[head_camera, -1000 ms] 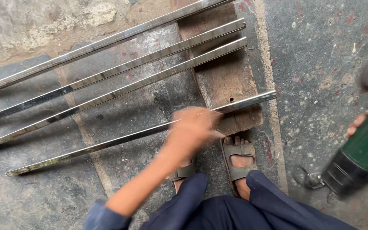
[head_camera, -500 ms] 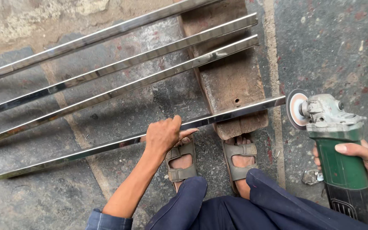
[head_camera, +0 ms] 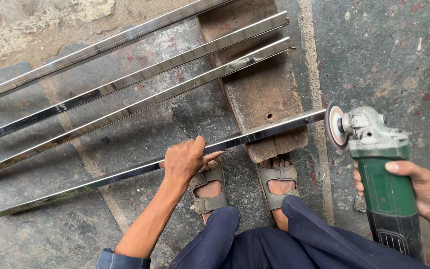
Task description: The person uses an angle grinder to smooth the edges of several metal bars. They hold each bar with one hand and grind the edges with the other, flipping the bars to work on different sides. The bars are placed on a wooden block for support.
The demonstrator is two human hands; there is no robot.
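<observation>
Tube end: we see the grinder disc (head_camera: 335, 125) just beside the steel tube (head_camera: 125, 174) end, nothing between.
Right: bare floor (head_camera: 389, 60).
Left: three more tubes (head_camera: 125, 107) bar our reach.
Near: our sandalled feet (head_camera: 245, 184) crowd in.

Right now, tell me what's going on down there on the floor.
A person crouches over the nearest steel bar, the left hand gripping it about midway. The bar's right end rests on a wooden block. The right hand holds a green angle grinder, its disc right at the bar's end; whether they touch is unclear. Three more steel bars lie parallel beyond, also propped on the block. Both sandalled feet sit just behind the bar.
</observation>
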